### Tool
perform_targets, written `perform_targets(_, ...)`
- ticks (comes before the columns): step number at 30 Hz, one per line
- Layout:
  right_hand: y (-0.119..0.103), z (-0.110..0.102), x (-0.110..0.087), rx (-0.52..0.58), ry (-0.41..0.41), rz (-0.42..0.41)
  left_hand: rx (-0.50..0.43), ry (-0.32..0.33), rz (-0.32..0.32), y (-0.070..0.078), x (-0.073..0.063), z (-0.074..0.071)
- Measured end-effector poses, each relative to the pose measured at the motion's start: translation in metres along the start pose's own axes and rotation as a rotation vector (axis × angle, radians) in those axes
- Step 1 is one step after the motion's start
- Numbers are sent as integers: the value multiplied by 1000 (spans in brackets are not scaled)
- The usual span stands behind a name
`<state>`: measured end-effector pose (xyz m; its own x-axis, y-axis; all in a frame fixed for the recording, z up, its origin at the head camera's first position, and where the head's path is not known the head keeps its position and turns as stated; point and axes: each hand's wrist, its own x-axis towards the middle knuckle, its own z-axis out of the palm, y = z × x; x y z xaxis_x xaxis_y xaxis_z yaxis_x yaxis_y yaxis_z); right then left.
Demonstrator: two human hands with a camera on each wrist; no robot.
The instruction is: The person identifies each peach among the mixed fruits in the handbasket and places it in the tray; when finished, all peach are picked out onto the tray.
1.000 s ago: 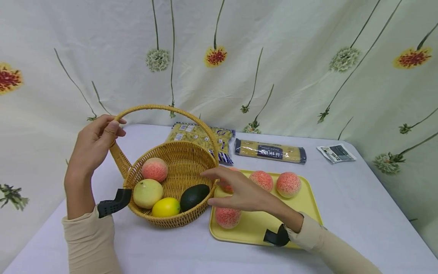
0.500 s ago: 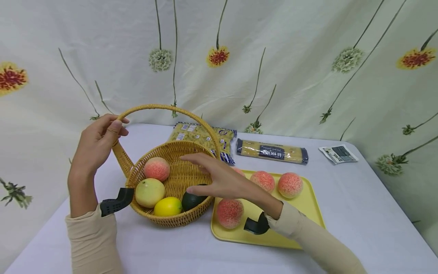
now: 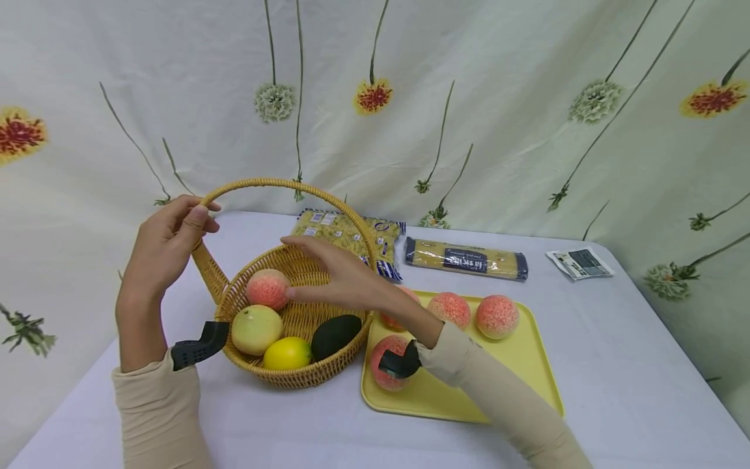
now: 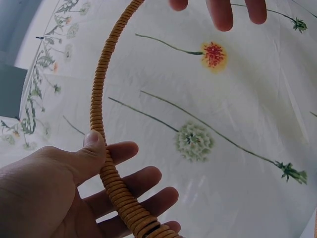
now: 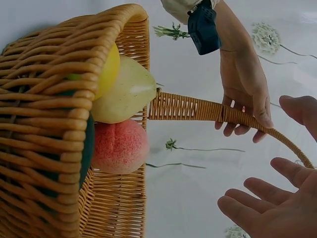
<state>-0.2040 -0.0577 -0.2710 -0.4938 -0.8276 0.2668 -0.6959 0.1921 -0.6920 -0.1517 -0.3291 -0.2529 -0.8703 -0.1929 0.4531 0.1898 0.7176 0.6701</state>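
With thumb and fingers, my left hand [image 3: 161, 244] grips the left side of the handle [image 3: 281, 183] of a wicker basket [image 3: 295, 378]. The left wrist view shows the thumb [image 4: 93, 141] lying along the handle, fingers behind it. My right hand [image 3: 346, 277] hovers over the basket under the handle's arch, fingers extended and apart from the thumb, holding nothing. Its thumb looks close to a peach [image 3: 266, 285]; contact cannot be told in the head view, but the right wrist view shows a gap. Beside that peach lie a pale pear-like fruit [image 3: 256, 330], a lemon [image 3: 288, 354] and an avocado [image 3: 336, 337].
Right of the basket, a yellow tray [image 3: 445, 402] bears several peaches [image 3: 497, 317], some partly covered by my right arm. Behind stand a bag of pasta [image 3: 383, 244], a long spaghetti pack [image 3: 465, 258] and a small white packet [image 3: 580, 264], before a flowered cloth.
My right hand has moved left from the tray's near-left side, past the basket's rim, to above the basket's middle. My left hand keeps its grip on the handle; the fruit lies as before.
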Motion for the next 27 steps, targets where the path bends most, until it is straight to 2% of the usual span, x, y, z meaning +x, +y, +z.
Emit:
perform_targets(13, 7, 12, 32, 24, -10, 53, 8, -6, -17, 1, -1, 0)
perform_targets(27, 16, 23, 49, 21, -4, 106, 11, -8, -15, 0, 0, 0)
